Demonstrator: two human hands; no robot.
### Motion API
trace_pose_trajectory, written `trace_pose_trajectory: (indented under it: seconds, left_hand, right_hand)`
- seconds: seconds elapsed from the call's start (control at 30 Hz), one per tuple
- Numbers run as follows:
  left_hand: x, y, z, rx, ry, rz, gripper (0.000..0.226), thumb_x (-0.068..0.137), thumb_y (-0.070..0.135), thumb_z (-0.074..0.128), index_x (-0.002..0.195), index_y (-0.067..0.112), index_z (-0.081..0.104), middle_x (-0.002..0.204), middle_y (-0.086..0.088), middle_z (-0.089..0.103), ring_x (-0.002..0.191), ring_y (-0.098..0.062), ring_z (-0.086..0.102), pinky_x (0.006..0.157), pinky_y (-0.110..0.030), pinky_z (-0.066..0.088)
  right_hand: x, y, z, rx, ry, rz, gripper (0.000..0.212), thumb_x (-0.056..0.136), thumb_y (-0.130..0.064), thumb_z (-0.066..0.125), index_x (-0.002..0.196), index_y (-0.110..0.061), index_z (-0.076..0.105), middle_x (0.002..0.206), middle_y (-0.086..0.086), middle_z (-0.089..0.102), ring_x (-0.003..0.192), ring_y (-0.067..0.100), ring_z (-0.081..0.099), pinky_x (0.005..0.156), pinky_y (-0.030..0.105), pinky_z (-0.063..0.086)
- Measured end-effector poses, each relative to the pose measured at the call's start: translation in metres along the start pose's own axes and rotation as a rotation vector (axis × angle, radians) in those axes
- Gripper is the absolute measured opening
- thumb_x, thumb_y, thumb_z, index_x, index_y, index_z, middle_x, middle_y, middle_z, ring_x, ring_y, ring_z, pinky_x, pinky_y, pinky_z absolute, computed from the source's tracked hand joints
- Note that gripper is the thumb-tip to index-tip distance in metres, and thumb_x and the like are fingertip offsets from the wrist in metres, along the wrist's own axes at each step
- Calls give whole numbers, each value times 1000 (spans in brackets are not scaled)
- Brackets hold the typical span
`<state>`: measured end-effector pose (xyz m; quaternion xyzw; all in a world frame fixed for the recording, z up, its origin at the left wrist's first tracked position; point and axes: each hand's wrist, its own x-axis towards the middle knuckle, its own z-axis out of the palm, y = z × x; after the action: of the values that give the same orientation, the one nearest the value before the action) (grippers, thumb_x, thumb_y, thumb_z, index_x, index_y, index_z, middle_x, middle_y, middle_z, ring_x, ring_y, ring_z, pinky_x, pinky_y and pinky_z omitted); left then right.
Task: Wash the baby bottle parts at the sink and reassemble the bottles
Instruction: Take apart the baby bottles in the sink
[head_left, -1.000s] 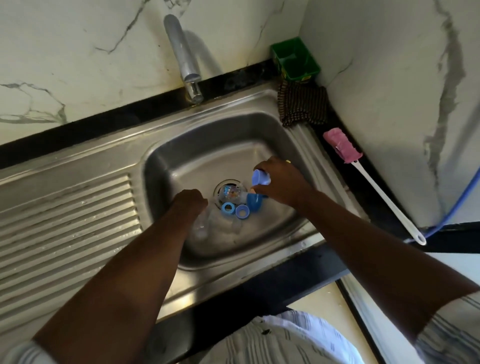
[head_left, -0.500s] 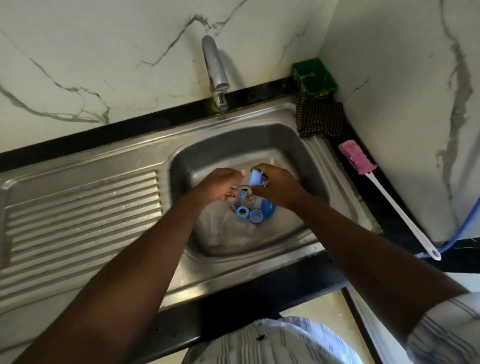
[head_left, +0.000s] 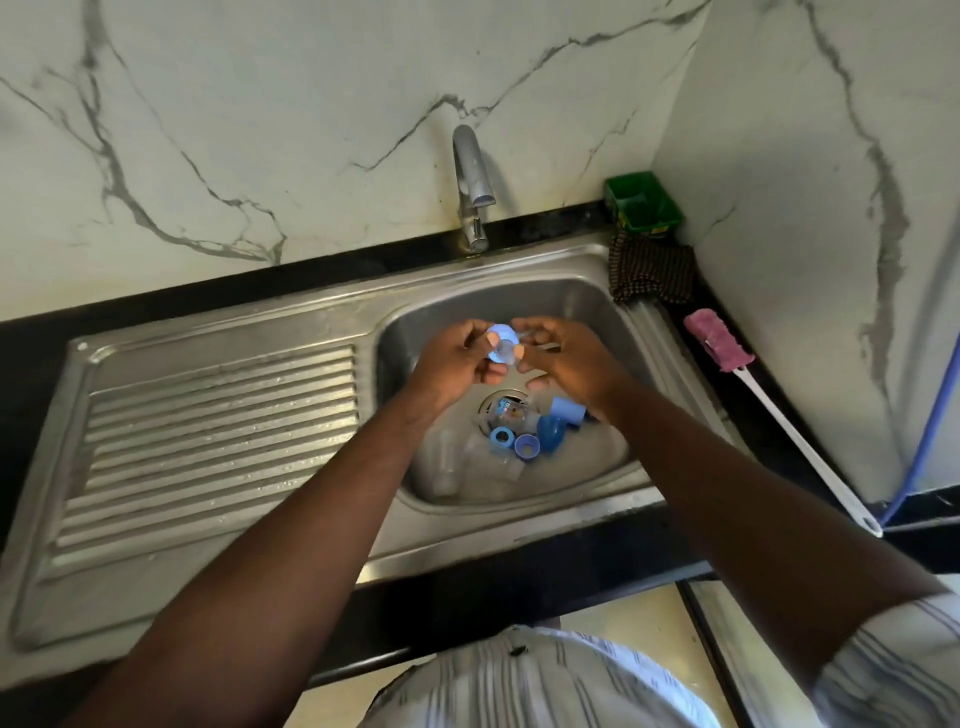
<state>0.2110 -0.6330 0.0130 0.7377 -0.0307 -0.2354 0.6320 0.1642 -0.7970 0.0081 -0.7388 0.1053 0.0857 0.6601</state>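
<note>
Standing at a steel sink (head_left: 311, 332), a person works over the basin, with the ribbed drainboard (head_left: 218, 431) at far left. The left grip (head_left: 457, 358) and right grip (head_left: 566, 358) meet above the drain, both pinching one pale blue bottle part (head_left: 501, 343) between fingertips, in front of the tap (head_left: 470, 182). Below the hands, on the basin floor, clear bottles (head_left: 452, 462) lie to the left, a printed bottle (head_left: 506, 410) sits over the drain, and two blue rings (head_left: 501, 436) rest just beside a blue cap (head_left: 550, 434). The right wrist hides part of another blue piece. At right, a green tub (head_left: 642, 202) stands in the corner, and a dark checked cloth (head_left: 652, 273) drapes over the sink's rim. A pink-headed brush (head_left: 717, 340) lies along the black counter (head_left: 156, 306), near a blue hose (head_left: 924, 415).
</note>
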Motion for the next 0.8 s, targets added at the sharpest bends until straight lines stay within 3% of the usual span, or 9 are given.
trace_pose_trajectory:
  seconds: [0.1, 0.23, 0.43, 0.57, 0.7, 0.8]
  left_hand:
    - [-4, 6, 5, -74, 14, -13, 15, 104, 10, 50, 110, 1, 60, 94, -13, 67, 66, -11, 71, 62, -22, 60]
    - [-10, 12, 7, -167, 29, -42, 16, 105, 13, 50, 106, 2, 61, 94, -13, 70, 69, -12, 74, 70, -26, 62]
    - [-14, 15, 15, -73, 7, -37, 16, 105, 16, 50, 107, 8, 63, 98, -12, 72, 80, -19, 76, 82, -32, 62]
    - [-20, 16, 20, -55, -58, -15, 19, 104, 13, 51, 116, 2, 61, 101, -13, 72, 81, -19, 76, 78, -25, 61]
    - [-21, 14, 23, 33, -60, 5, 21, 101, 9, 56, 119, -2, 59, 107, -19, 68, 77, -13, 74, 72, -21, 60]
    - [-20, 16, 29, 169, -65, 63, 20, 98, 3, 59, 117, -1, 59, 95, -9, 65, 69, 1, 70, 64, -14, 56]
  right_hand:
    - [-6, -7, 3, 154, -33, 7, 25, 93, -11, 67, 118, -7, 67, 111, 10, 74, 99, 22, 71, 85, 36, 60]
    - [-10, -12, 1, 246, -49, -10, 26, 95, -5, 62, 120, 0, 65, 113, 17, 72, 107, 28, 69, 93, 36, 57]
    - [-14, -11, 6, 243, 48, -6, 24, 89, -6, 71, 112, 1, 71, 103, 16, 75, 98, 28, 73, 86, 43, 59]
    - [-7, -2, 14, 116, 207, 14, 44, 64, -33, 80, 100, -7, 76, 92, 13, 76, 91, 33, 74, 82, 55, 59]
    - [-4, -1, 18, -9, 332, 54, 25, 71, -23, 78, 94, -12, 74, 87, 3, 76, 85, 21, 74, 81, 46, 61]
    - [-6, 1, 23, -85, 450, 54, 19, 83, -6, 67, 101, -9, 71, 96, 4, 73, 89, 18, 69, 81, 35, 60]
